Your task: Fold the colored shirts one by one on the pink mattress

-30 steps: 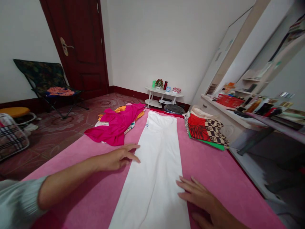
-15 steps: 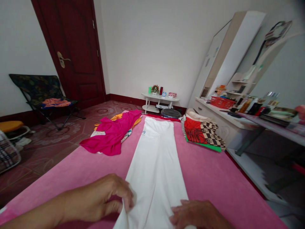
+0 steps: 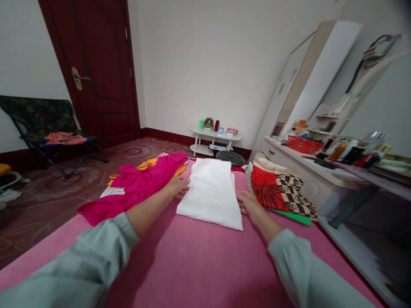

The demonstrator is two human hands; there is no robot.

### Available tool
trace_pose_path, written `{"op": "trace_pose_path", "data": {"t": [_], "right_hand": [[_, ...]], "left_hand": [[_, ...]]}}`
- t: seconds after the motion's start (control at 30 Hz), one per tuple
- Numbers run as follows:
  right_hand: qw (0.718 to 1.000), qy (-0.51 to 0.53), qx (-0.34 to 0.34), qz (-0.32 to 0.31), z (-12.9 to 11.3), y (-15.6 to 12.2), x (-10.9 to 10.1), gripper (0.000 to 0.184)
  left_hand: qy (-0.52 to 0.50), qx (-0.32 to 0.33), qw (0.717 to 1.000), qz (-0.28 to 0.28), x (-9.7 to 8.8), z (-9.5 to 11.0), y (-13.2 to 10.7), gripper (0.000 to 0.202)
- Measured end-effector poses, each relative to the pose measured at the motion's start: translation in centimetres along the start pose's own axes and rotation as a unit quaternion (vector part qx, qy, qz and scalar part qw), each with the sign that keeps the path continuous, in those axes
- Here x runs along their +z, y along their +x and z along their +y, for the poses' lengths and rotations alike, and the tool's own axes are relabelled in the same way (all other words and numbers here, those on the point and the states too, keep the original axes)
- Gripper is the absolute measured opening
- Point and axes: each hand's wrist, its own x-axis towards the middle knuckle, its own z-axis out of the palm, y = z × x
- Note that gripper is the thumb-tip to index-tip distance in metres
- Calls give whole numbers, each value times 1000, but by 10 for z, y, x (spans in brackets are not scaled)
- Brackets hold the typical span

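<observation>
A white garment lies folded in half on the pink bed cover, far from me. My left hand rests at its left edge, fingers stretched flat against the cloth. At the garment's right edge lies my right hand, fingers out and flat too. Both arms are reached forward in pale grey-green sleeves. Neither hand grips anything that I can see.
A magenta garment over orange cloth lies left of the white one. A stack of folded red, checkered and green clothes sits at the right. A dresser with bottles lines the right side. A folding chair and dark door stand left.
The long white garment has been folded over away from me to half its length. Both hands moved from its near end to its sides far up the bed.
</observation>
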Motion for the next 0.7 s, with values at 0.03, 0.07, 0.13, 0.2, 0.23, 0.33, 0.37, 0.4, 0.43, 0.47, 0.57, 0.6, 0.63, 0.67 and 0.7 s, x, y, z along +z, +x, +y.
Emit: {"op": "trace_pose_path", "data": {"t": [0.03,0.07,0.13,0.2,0.23,0.33,0.37,0.4,0.43,0.47,0.57,0.6,0.63,0.67,0.7], "right_hand": [[999,-14,-41,-1,21,-7,-4,33],[996,-27,-82,-8,38,-17,-7,42],[985,-55,-157,-40,62,-38,-13,54],[971,-107,-202,-76,68,-54,-15,51],[962,-139,-217,-88,65,-58,-14,45],[951,-203,-215,-92,42,-62,-9,34],[954,-204,-201,-88,33,-65,-8,34],[958,-200,-188,-86,24,-72,-8,35],[960,-196,-178,-90,16,-83,-10,37],[961,-193,-172,-100,12,-98,-14,38],[961,-177,-113,-179,20,-168,-34,40],[960,-160,-59,-221,29,-193,-42,41],[956,-144,-2,-257,40,-216,-51,41],[954,-131,23,-269,51,-235,-59,42],[955,-118,29,-270,60,-248,-66,47]], "left_hand": [[7,-1,1000,-5,-2,-15,-5,41],[18,9,1000,-19,-4,-30,-12,48],[44,60,996,-58,-9,-55,-27,59],[69,123,985,-97,-12,-70,-40,58],[84,143,980,-108,-13,-73,-44,53],[144,155,972,-105,-11,-62,-50,35],[161,148,971,-99,-11,-54,-54,34],[171,140,971,-95,-13,-44,-60,36],[174,132,971,-97,-16,-34,-70,39],[173,127,971,-108,-21,-26,-84,42],[173,93,959,-202,-44,-18,-147,48],[185,63,950,-242,-53,-22,-171,46],[204,34,940,-272,-62,-29,-193,43],[226,6,929,-292,-70,-36,-212,41],[236,-6,923,-305,-77,-44,-225,41]]}}
